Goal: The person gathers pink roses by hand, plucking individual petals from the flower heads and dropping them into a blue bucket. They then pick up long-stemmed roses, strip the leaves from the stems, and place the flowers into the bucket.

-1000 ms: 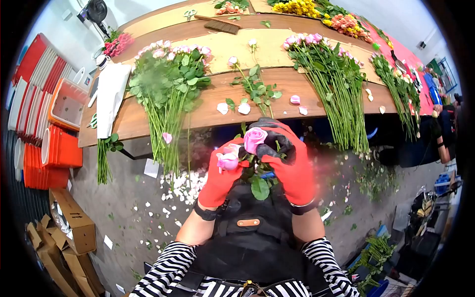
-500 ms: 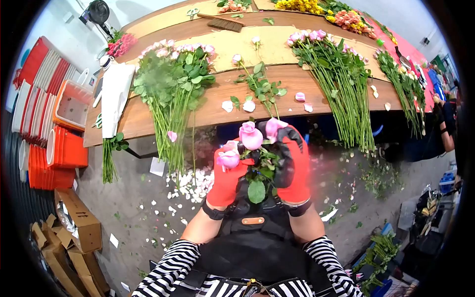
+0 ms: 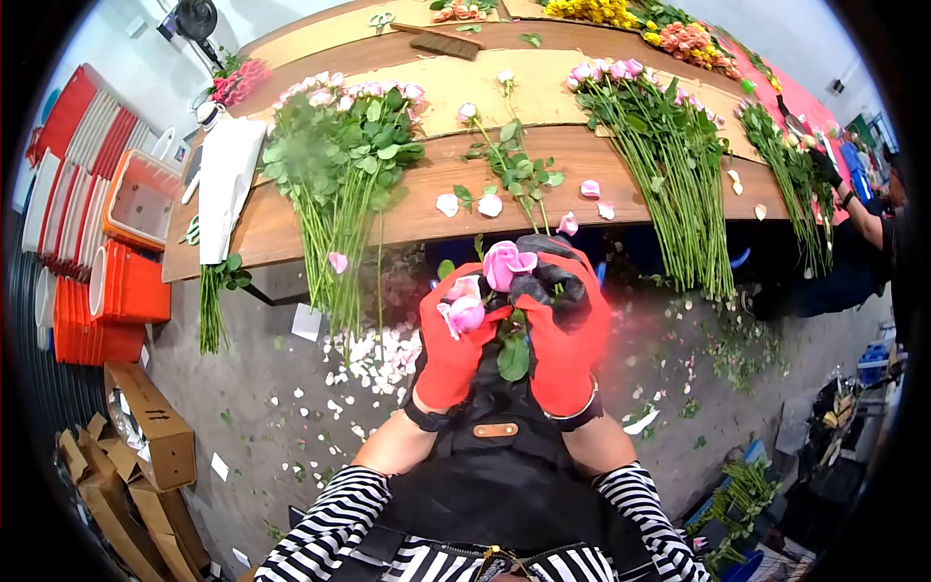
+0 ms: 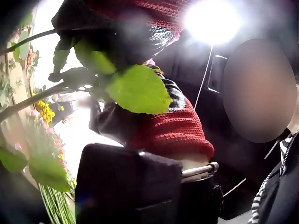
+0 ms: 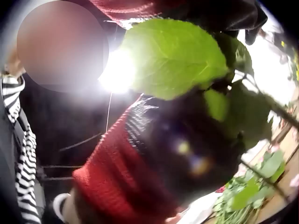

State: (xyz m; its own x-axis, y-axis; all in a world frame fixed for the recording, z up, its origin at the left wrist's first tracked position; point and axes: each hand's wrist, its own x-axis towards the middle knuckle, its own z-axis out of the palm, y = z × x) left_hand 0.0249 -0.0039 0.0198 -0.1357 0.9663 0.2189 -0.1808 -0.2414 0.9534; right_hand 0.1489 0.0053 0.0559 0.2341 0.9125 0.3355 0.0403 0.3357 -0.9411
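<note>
Two pink roses are together at the left hand (image 3: 451, 339), which wears a red glove with dark palm and fingers. It grips their stems. The upper pink rose (image 3: 509, 265) stands upright between the hands, and the lower pink rose (image 3: 464, 312) leans over the left hand's back. Against the upper bloom's right side, the gloved right hand (image 3: 567, 325) has its fingers curled and its thumb at the petals. Below the hands hangs a green leaf (image 3: 514, 359), also large in the right wrist view. The stems are mostly hidden by the gloves. A loose petal (image 3: 568, 224) shows just beyond the right hand.
On the wooden table (image 3: 417, 209) lie a left rose bunch (image 3: 339, 155), a right rose bunch (image 3: 659, 175), two single roses (image 3: 514, 165), a brush (image 3: 441, 44) and loose petals. White wrapping paper (image 3: 228, 189) lies at left. Petals (image 3: 378, 364) litter the floor. Another person (image 3: 853, 242) is at right.
The right hand drew a petal away from the upper rose, then came back to the bloom. That pink petal now shows apart, near the table edge. The left hand still holds the roses.
</note>
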